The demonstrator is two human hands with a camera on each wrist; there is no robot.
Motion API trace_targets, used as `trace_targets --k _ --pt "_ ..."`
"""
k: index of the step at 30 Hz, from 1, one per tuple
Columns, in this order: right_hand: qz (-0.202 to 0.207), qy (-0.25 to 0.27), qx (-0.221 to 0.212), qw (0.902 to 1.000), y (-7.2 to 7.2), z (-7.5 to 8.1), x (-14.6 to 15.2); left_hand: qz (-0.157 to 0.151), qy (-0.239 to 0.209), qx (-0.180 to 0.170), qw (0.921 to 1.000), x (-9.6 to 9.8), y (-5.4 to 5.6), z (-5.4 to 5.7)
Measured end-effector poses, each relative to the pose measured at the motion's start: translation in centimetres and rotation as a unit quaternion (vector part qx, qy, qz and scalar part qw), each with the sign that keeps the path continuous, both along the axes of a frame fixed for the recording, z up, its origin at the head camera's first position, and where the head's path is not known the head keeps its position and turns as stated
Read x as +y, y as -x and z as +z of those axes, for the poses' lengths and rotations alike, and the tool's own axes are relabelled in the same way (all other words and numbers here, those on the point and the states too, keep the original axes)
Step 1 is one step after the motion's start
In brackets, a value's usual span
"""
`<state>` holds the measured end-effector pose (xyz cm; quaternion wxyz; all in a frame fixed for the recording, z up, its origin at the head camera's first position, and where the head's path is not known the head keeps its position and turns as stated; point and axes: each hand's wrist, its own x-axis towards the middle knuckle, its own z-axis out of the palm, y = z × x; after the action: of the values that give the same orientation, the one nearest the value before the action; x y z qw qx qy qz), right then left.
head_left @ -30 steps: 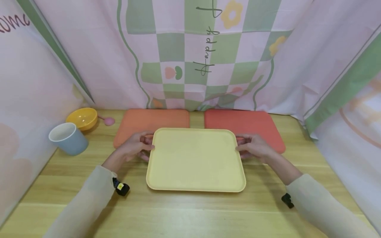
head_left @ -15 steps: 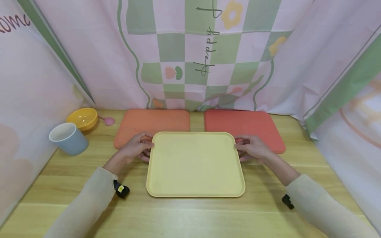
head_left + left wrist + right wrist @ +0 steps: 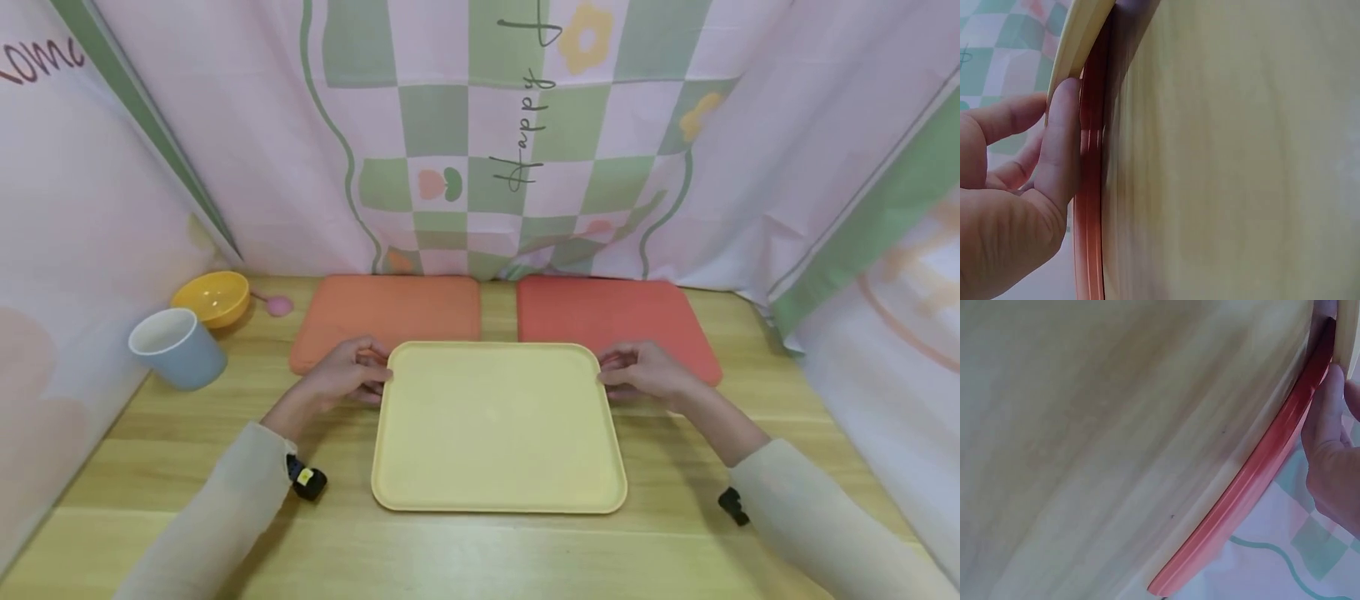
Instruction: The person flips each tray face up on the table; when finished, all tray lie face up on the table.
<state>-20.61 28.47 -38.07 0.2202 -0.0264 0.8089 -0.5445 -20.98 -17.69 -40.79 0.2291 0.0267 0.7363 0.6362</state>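
Observation:
Both hands hold a pale yellow tray by its short sides. The left hand pinches the left edge, thumb on the rim and other fingers beneath; in the left wrist view the hand grips the tray's rim, raised off the table. My right hand pinches the right edge the same way, and the right wrist view catches that hand at the tray's side. Behind the tray lie an orange tray at left and a red tray at right, their front parts partly covered.
On the wooden table's left side stand a blue cup, a yellow bowl and a pink spoon. A patterned curtain hangs along the back and both sides.
The yellow tray has come a little toward the person, both hands still gripping its sides. More of the orange and red trays shows behind it.

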Motion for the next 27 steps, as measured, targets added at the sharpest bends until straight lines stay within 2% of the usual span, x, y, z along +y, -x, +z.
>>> trace_targets --k 10,16,27 --pt "-0.007 0.018 -0.018 0.9997 0.1 -0.7 0.2 -0.009 0.018 -0.004 0.9998 -0.2 0.0 -0.7" --pt "0.021 0.003 -0.031 0.9993 0.1 -0.4 0.4 -0.045 0.02 -0.008 0.9987 -0.7 0.1 -0.7" --pt "0.057 -0.019 -0.06 0.9964 -0.1 -0.5 0.4 -0.102 0.013 -0.042 0.9938 -1.6 -0.2 -0.9"
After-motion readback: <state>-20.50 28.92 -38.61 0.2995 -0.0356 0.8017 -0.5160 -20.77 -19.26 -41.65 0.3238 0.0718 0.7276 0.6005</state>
